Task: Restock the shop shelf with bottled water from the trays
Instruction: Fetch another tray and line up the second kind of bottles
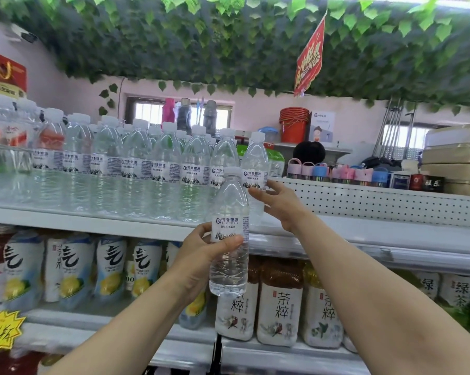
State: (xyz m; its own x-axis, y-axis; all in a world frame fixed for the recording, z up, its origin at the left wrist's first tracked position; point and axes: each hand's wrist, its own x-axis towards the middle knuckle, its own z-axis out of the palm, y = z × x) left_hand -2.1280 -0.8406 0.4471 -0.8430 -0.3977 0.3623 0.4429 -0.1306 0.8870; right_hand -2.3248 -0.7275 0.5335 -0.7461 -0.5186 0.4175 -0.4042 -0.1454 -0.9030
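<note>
At shelf (93,220) front, I see left grip (201,255) clasping 1 water bottle (229,212); right grip (279,204) clasping row-end bottle (254,163).

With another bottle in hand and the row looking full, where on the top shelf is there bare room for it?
Bare top shelf runs right of the end bottle, which the right hand holds, in front of the perforated back panel. Left of that, water bottles stand packed. The left hand holds the next bottle.

A clear, white-capped raised bottle (229,231) stood upright, at 7 o'clock from the shelf's (93,220) end bottle (254,169).
</note>
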